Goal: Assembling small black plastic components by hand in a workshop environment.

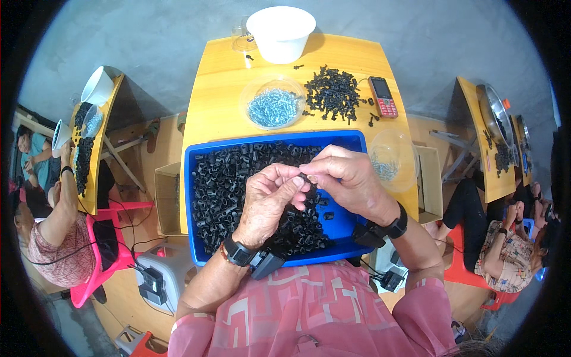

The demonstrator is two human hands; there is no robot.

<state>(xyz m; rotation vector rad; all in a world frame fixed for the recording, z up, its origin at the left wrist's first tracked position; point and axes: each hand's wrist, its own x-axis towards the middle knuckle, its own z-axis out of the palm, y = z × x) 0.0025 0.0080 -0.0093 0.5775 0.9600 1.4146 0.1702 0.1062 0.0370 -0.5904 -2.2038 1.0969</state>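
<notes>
Above a blue tray (345, 235), my two hands meet fingertip to fingertip. My left hand (267, 199) is closed in a pinch on a small black plastic part (307, 178), mostly covered by the fingers. From the other side, the thumb and forefinger of my right hand (357, 181) pinch at the same part; whether a second piece is between them cannot be made out. Below, short hollow black plastic pieces (223, 190) heap up on the tray's left and middle, with a few loose ones at its right.
On the yellow table (223, 77) stand a white tub (281, 35), a clear bowl of bluish springs or screws (272, 109), a pile of black plugs (333, 92), a red keypad phone (382, 97) and another clear bowl (394, 157). Cardboard boxes (168, 202) flank it. Other people sit at side tables.
</notes>
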